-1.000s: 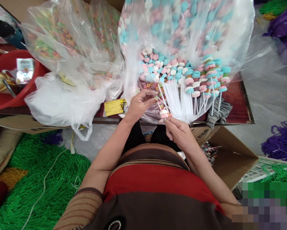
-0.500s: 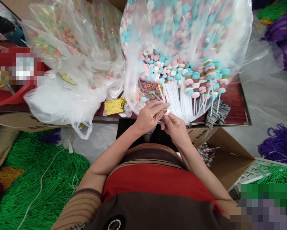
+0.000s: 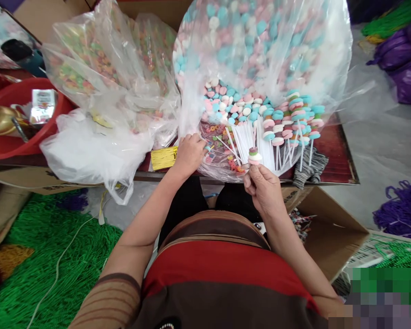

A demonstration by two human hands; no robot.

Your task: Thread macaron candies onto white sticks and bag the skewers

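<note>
Candy stack [image 3: 255, 156], best kept steady, pinched at its base by right hand [image 3: 264, 185]; at its ten o'clock, left hand [image 3: 190, 154], grip unreadable

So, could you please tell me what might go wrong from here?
The small candy stack is pinched in the right hand near the front edge of the table, so a loosened grip could let it fall. Loose orange-red gummy rings lie near that edge too and might get brushed off. The finished candy skewers are crowded together, so a bump could perhaps shift several.
</note>
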